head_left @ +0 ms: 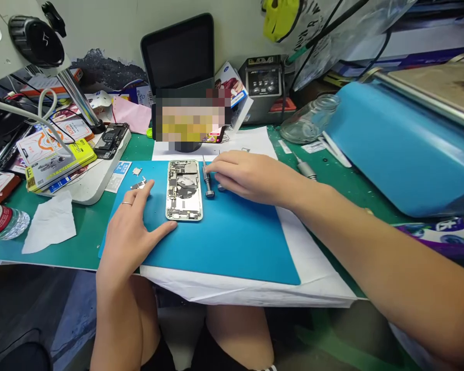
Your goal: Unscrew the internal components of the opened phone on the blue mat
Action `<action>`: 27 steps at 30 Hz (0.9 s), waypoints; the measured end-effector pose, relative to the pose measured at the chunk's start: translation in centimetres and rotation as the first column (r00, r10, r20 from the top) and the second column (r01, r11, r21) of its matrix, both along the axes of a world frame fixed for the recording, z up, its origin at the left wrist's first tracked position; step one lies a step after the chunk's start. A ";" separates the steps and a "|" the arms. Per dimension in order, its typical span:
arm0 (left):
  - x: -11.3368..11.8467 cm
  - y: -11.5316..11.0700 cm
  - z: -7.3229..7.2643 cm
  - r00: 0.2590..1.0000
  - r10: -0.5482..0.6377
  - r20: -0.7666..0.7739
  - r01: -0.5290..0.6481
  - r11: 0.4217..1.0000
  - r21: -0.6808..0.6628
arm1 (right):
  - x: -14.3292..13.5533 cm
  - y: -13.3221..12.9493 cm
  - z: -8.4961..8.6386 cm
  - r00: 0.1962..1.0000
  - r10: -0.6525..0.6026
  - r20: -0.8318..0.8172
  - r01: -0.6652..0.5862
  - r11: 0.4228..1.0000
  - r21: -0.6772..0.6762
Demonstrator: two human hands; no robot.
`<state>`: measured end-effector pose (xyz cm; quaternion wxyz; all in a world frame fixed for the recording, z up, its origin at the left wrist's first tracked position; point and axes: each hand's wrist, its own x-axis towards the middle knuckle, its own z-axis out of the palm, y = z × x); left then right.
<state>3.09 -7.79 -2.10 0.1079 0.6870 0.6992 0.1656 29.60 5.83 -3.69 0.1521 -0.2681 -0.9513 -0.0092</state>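
Observation:
An opened phone [184, 190], its inner parts bare, lies upright on the blue mat [224, 242]. My left hand [129, 221] rests to its left with fingers apart, the thumb tip by the phone's lower left corner. Small metal phone parts [139, 184] lie just beyond its index finger. On the phone's right is a screwdriver [207, 180], and my right hand [243, 172] reaches over it with fingertips at its shaft. Part of a second screwdriver [220, 188] shows under that hand; the rest is hidden.
A phone with a blurred screen [193, 123] stands behind the mat. Battery boxes [62, 162] and another opened phone [112, 139] sit at left, near a water bottle [3, 221]. To the right are a glass jar [309, 121], a grey pen-like tool [304, 167] and a blue case [402, 149].

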 end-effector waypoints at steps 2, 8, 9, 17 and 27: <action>0.0 0.0 -0.2 1.000 -0.005 -0.005 0.005 1.000 -0.001 | -0.3 -0.3 -0.1 1.000 -0.018 0.010 0.018 1.000 -0.006; 0.0 -0.1 -0.5 1.000 -0.028 0.004 0.028 0.999 0.017 | -1.5 -1.1 0.5 0.986 -0.109 0.128 0.126 0.982 -0.137; -0.1 -0.1 -0.5 1.000 -0.028 0.003 0.028 0.999 0.018 | -1.7 -1.2 0.7 0.982 -0.123 0.142 0.145 0.977 -0.158; -0.2 -0.1 -0.8 0.999 -0.054 -0.007 0.054 0.998 0.030 | -1.3 -1.3 0.3 0.973 -0.191 0.128 0.209 0.966 -0.154; -0.1 -0.1 -0.8 0.997 -0.062 -0.047 0.064 0.997 0.049 | -2.0 -1.9 0.8 0.942 -0.302 0.145 0.327 0.925 -0.196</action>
